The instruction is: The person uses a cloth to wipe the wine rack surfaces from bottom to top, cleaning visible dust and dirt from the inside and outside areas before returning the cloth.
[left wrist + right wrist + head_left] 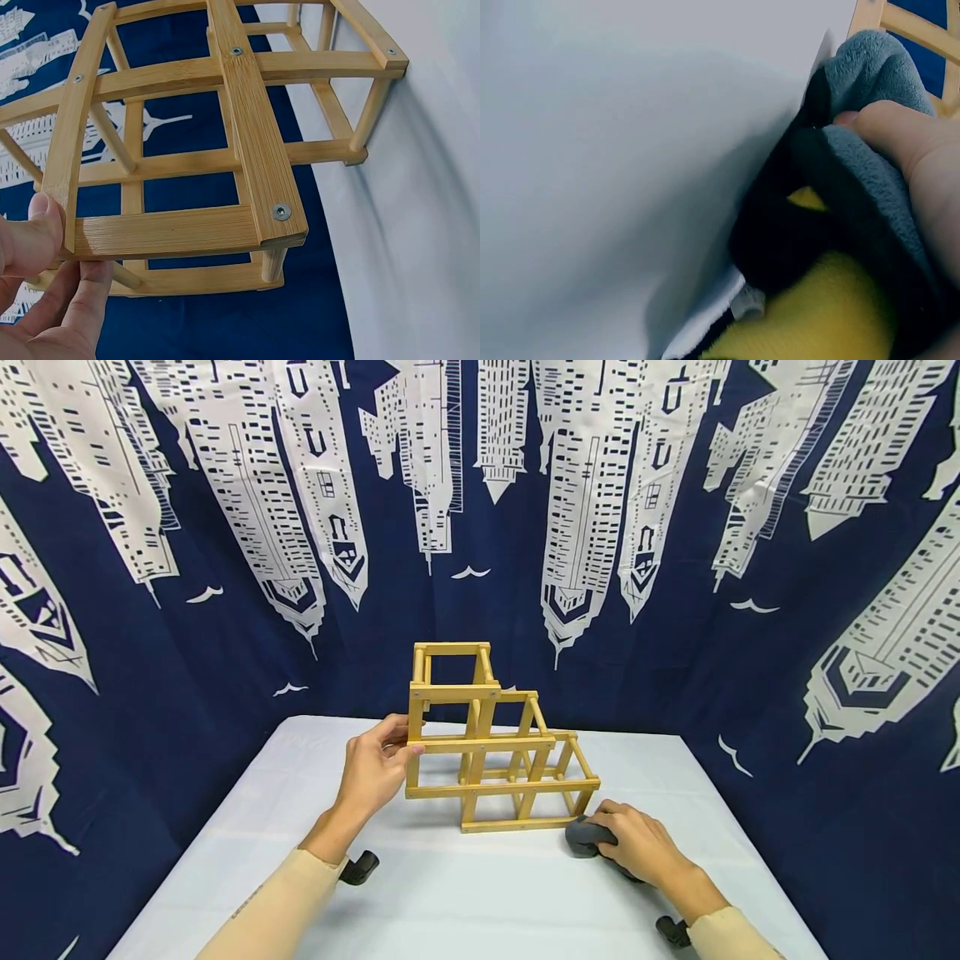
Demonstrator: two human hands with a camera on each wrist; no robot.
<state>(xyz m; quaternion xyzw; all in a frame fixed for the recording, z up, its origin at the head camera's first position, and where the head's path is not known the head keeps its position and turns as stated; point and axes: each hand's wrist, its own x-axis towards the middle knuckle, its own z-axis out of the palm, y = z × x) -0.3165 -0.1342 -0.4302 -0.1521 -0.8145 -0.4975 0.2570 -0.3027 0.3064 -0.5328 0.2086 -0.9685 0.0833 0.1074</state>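
Note:
A stepped wooden rack (480, 745) of light slats and round rods stands on the white table, its lower left corner overhanging the surface. My left hand (375, 768) grips the rack's left side. Up close in the left wrist view, the thumb (34, 240) lies on one face of the slatted frame (259, 150) and fingers curl under a bar. By the rack's lower right end, my right hand (641, 843) clutches a bunched grey cloth (585, 837). The right wrist view shows its fuzzy grey side, dark edging and a yellow side (832, 307); some fingers are hidden.
A white sheet covers the table (480, 893). Behind and around it hangs a dark blue curtain (480, 593) printed with white buildings, close behind the rack. Small black devices (360, 868) sit at both wrists.

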